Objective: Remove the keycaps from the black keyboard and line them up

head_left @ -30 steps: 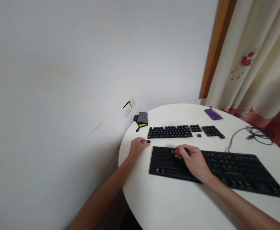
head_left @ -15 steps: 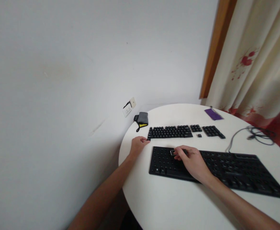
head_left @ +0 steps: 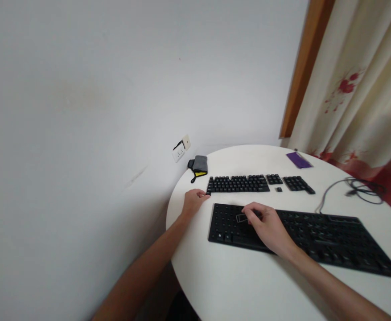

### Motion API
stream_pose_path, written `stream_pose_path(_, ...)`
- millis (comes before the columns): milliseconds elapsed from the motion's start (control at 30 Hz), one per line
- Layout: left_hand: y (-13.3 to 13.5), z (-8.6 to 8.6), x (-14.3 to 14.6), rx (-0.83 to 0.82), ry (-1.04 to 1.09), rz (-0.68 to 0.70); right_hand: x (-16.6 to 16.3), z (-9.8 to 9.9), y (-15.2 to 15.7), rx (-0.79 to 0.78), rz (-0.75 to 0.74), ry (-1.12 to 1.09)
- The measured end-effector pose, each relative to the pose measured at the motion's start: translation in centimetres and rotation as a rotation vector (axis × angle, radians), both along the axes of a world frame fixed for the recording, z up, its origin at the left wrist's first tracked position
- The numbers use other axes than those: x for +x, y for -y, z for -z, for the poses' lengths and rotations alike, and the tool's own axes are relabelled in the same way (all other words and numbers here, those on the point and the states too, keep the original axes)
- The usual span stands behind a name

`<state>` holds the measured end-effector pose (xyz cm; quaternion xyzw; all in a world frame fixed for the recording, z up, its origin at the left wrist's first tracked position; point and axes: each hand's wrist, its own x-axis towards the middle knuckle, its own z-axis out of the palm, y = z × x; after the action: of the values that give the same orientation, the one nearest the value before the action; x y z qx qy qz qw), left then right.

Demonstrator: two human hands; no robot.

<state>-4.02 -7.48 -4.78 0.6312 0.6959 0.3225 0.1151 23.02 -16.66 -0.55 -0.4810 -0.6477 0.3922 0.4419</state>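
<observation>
My right hand (head_left: 265,225) is closed on a wire keycap puller (head_left: 240,218), whose wire loop points left above the black keyboard (head_left: 318,240). The keyboard's left part shows bare key sockets, with a few keys along its near edge. My left hand (head_left: 194,203) lies at the left end of the rows of loose keycaps (head_left: 238,183), its thumb and forefinger pinched at a small black keycap (head_left: 208,193). Smaller groups of keycaps (head_left: 274,179) and number-pad keycaps (head_left: 297,183) sit to the right, with a single keycap (head_left: 278,189) apart from them.
A grey cloth (head_left: 200,164) with a yellow edge is at the back left of the round white table (head_left: 235,281). A purple packet (head_left: 298,160) lies at the back right. The keyboard's cable (head_left: 359,188) coils near the right edge. Wall sockets (head_left: 179,152) are behind.
My right hand has shifted slightly left, and the puller's wire loop is lower over the keyboard and tilted differently. My left hand stays at the end of the keycap rows.
</observation>
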Motion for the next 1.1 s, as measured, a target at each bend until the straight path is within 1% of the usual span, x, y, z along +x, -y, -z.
stream_pose_path(200,-0.1,0.2,-0.1,0.019,0.023,0.018,-0.5,-0.1,0.3,-0.148,-0.055,-0.103)
stream_pose_path(400,0.9,-0.2,0.1,0.081,0.036,0.037,-1.7,0.8,1.0,-0.221,-0.19,-0.113)
stream_pose_path(433,1.3,-0.3,0.4,0.1,0.031,0.065,-1.9,1.0,1.2,-0.227,-0.204,-0.102)
stream_pose_path(467,1.7,-0.5,0.7,0.122,0.024,0.121,-2.2,1.2,1.3,-0.229,-0.216,-0.089)
stream_pose_path(500,2.2,-0.7,1.1,0.143,0.017,0.21,-2.4,1.4,1.4,-0.226,-0.225,-0.075)
stream_pose_path(533,2.6,-0.8,1.5,0.156,0.013,0.327,-2.6,1.5,1.5,-0.219,-0.227,-0.063)
stream_pose_path(600,3.4,-1.1,2.4,0.151,0.018,0.556,-3.1,1.6,1.7,-0.2,-0.225,-0.029)
stream_pose_path(633,3.7,-1.3,2.7,0.136,0.023,0.638,-3.3,1.5,1.8,-0.185,-0.227,-0.006)
stream_pose_path(700,4.1,-1.4,3.1,0.114,0.032,0.722,-3.7,1.1,2.0,-0.143,-0.236,0.054)
stream_pose_path(867,4.3,-1.5,3.1,0.123,0.041,0.754,-4.8,-0.3,1.7,-0.006,-0.246,0.215)
stream_pose_path(933,4.3,-1.6,3.0,0.118,0.037,0.774,-5.3,-0.6,1.4,0.059,-0.28,0.297)
stream_pose_path(1033,4.2,-1.4,2.9,0.091,0.057,0.799,-6.4,-0.9,1.0,0.173,-0.339,0.478)
stream_pose_path(1100,4.1,-1.1,2.8,0.077,0.076,0.799,-7.3,-1.2,0.9,0.229,-0.335,0.626)
